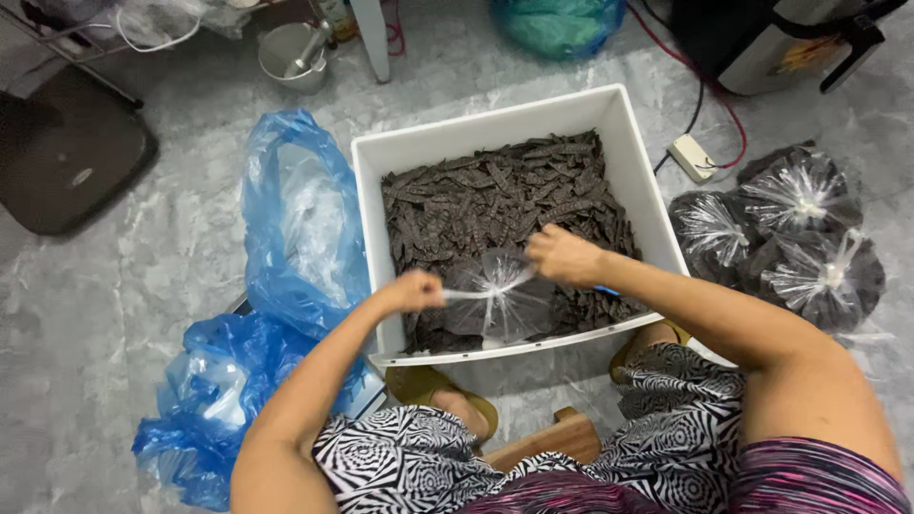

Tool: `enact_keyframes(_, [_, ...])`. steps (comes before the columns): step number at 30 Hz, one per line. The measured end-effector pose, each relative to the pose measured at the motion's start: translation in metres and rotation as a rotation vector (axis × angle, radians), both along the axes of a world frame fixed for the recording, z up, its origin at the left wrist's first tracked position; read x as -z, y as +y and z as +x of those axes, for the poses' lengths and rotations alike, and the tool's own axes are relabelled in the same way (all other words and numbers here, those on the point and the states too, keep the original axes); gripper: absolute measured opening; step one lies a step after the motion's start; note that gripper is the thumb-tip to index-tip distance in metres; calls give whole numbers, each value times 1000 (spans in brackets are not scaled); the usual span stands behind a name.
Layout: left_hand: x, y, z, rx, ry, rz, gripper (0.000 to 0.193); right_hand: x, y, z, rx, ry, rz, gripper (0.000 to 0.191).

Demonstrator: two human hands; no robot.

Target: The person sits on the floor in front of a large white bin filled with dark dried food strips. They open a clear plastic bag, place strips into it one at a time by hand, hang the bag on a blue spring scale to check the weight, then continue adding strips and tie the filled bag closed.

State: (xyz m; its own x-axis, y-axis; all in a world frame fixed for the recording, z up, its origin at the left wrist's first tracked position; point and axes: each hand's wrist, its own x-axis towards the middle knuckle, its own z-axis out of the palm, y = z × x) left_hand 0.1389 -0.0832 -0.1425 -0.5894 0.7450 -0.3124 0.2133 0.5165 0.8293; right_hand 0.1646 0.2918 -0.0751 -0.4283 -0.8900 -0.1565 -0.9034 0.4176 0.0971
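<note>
A white rectangular bin (633, 143) on the grey floor is filled with dark brown flat strips (495, 195). Over its near edge a clear plastic bag (500, 309) packed with the strips rests on the pile. My left hand (411, 290) grips the twisted neck of that bag and pulls it to the left. My right hand (564, 255) pinches the same neck from the right, just above the bag.
Three filled, tied clear bags (795, 233) lie right of the bin. Crumpled blue plastic bags (286, 247) lie to its left. A white power strip (692, 157) with a red cable sits behind. A metal bucket (295, 55) stands at the back left.
</note>
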Motion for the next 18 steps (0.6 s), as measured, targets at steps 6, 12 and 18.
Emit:
enact_keyframes(6, [-24, 90, -22, -78, 193, 96, 21, 16, -72, 38, -265, 94, -136, 16])
enact_keyframes(12, [-10, 125, -1, -144, 177, 362, 25, 43, -71, 18, 154, -114, -23, 22])
enact_keyframes(18, [-1, 112, 27, -204, -443, 86, 39, 45, -55, 0, 589, -521, -269, 30])
